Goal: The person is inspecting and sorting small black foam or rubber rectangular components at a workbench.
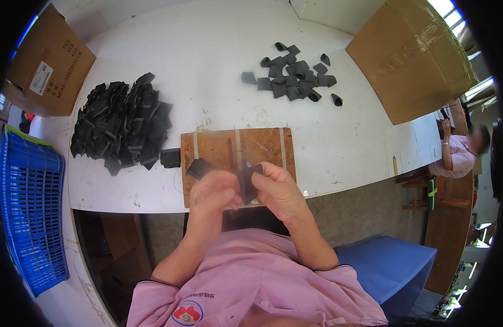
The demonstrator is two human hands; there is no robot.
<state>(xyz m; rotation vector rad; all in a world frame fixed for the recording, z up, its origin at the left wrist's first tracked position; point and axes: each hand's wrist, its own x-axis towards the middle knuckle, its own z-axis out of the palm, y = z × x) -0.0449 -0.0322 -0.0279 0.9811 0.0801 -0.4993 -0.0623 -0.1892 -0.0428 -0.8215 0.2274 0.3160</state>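
A person in a pink shirt (295, 272) works a small black piece (249, 188) of what looks like cloth at the near edge of a white worktop (208, 71). The piece is up between the two hands, above the front of a brown board (210, 150) crossed by pale strips. The right hand (281, 191) is clamped on it, thumb and fingers pinching its upper right edge. The left hand (212, 191) is blurred, its fingertips close by the other side; whether they grip the cloth cannot be told. A second piece (199, 168) juts out just beyond the left hand, held or merely lying there, and a third piece (170, 158) sits at the board's left edge.

To the left spreads a dense heap (120, 125) of black pieces; at the far right of centre lies a looser scatter (300, 73), several of its pieces showing open, tube-like ends.

Handling so small and seemingly limp a thing well probably calls for a pinch close to the edge, the right hand steady while the left does the finer work, and an even pull so the cloth does not twist or slip. Working low over the board would seem wise, as would keeping the second piece clear of the fingers.
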